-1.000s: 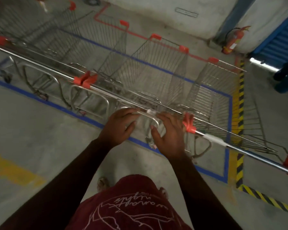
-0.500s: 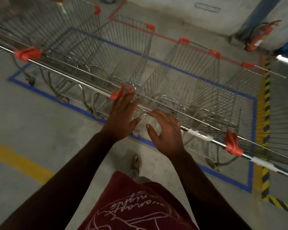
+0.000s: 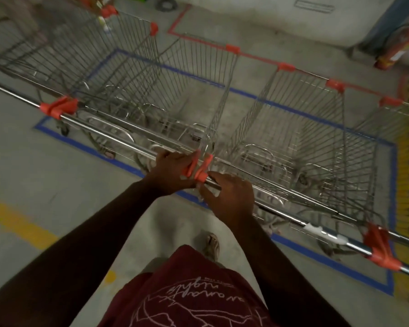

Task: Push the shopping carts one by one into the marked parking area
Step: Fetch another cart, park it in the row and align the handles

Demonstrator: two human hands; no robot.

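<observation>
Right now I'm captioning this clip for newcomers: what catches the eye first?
Both hands meet at centre frame on the chrome cart handlebar: the left hand beside an orange plastic handle clip, the right hand just past it. Beyond them, a row of silver wire shopping carts stands inside a blue taped floor rectangle.

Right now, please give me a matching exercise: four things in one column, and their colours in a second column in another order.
Things:
1. taped rectangle on the floor around the wire shopping carts
2. plastic end caps on the metal cart handles
3. painted floor stripe at the left
4. person's printed T-shirt

Colours:
A. yellow
B. maroon
C. blue
D. orange-red

Pairs: 1-C, 2-D, 3-A, 4-B
</observation>
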